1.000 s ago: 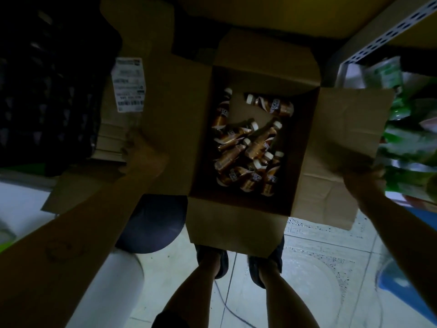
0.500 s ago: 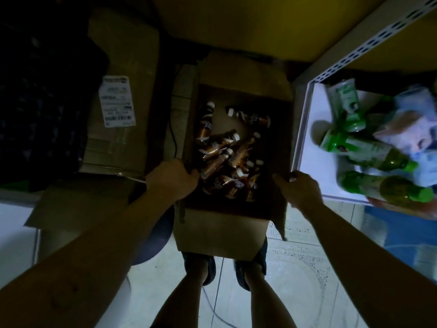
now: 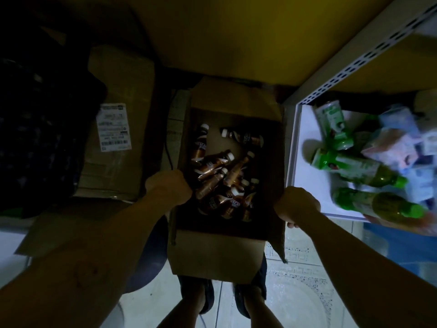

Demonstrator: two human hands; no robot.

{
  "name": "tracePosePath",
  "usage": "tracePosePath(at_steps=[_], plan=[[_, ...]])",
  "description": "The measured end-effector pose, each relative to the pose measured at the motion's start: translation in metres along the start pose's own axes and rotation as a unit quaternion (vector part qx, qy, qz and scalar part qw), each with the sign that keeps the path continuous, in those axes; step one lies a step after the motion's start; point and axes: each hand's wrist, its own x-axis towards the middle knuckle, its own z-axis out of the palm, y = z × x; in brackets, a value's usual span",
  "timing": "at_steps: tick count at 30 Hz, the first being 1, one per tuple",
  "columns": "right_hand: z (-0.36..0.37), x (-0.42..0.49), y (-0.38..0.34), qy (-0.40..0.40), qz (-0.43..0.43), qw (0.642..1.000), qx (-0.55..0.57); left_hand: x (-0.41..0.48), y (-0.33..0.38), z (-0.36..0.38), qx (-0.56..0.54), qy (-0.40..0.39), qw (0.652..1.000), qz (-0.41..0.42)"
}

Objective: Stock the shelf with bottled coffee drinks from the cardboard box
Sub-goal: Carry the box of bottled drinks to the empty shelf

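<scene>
Both hands, left hand [image 3: 168,187] and right hand [image 3: 298,204], clamp our cardboard box [image 3: 218,256] by its side walls, coffee bottles [image 3: 218,178] loose inside beside the shelf [image 3: 307,159]; tilt it and they'd likely slide, shifting weight.

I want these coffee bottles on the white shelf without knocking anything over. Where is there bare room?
The shelf is bare along its left edge, between the rim and the green bottles. Its right side is crowded with green bottles and pale packets. The cardboard box has open floor at its back right, behind the coffee bottles.
</scene>
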Motion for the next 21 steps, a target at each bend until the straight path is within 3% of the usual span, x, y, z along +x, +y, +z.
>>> tracePosePath(at_steps=[3, 9, 21], plan=[[-0.025, -0.022, 0.003, 0.043, -0.026, 0.999, -0.013, -0.013, -0.008, -0.03, -0.002, 0.054, 0.999, 0.001], [-0.085, -0.103, 0.012, 0.072, -0.026, 0.997, 0.008, -0.08, 0.005, -0.116, 0.004, 0.005, 0.999, 0.041], [-0.205, -0.295, 0.031, 0.202, -0.033, 0.978, 0.027, -0.273, -0.017, -0.286, 0.026, 0.118, 0.99, 0.069]])
